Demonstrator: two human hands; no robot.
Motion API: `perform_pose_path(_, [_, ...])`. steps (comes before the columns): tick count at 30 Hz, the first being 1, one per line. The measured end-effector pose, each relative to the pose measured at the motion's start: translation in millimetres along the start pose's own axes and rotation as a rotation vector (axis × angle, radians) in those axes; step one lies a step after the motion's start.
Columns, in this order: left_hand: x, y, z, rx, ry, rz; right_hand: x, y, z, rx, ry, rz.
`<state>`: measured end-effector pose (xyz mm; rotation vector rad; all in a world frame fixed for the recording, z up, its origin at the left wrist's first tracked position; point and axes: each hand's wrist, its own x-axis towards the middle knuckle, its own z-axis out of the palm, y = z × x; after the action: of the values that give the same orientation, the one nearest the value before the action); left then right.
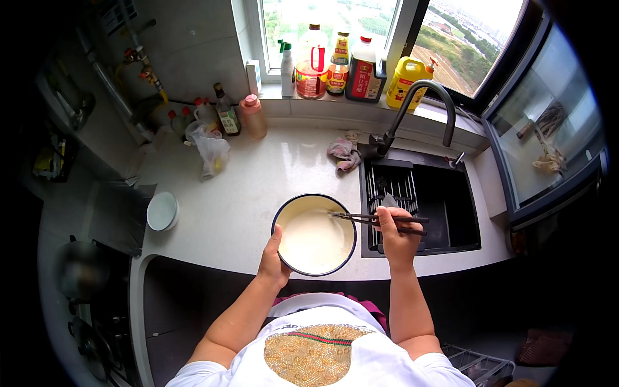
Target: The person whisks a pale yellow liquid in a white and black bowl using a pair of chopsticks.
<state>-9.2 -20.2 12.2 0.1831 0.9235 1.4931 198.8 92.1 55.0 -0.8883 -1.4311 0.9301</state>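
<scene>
A round bowl (282, 222) with a dark blue rim and cream inner wall sits at the counter's front edge. Pale, creamy liquid (313, 242) covers its bottom. My left hand (275, 261) grips the bowl's left side, thumb over the rim and the other fingers hidden beneath. In my right hand (399, 237) is a pair of dark chopsticks (361, 218), held to the right of the bowl. Their tips reach over the rim to the liquid near the bowl's far right side.
A white bowl (162, 211) stands at the left. The black sink (451, 222) with its rack and curved faucet (445, 106) lies right. A crumpled cloth (345, 155) is behind the bowl. Bottles (313, 64) line the windowsill; a plastic bag (211, 153) and more bottles stand back left.
</scene>
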Motion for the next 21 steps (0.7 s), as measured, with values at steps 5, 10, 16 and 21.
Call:
perform_pose_path(5, [2, 1, 3, 0.013, 0.006, 0.024, -5, -14, 7, 0.210, -0.084, 0.234])
perform_pose_path(10, [3, 1, 5, 0.001, -0.014, 0.030, -9, 6, 26, 0.213, -0.098, 0.281])
perform_pose_path(16, [2, 7, 3, -0.025, 0.034, 0.085, 8, 8, 1, 0.079, 0.080, 0.117])
perform_pose_path(21, [-1, 11, 12, -0.031, 0.077, 0.115, 1, -11, 11, 0.228, -0.058, 0.278])
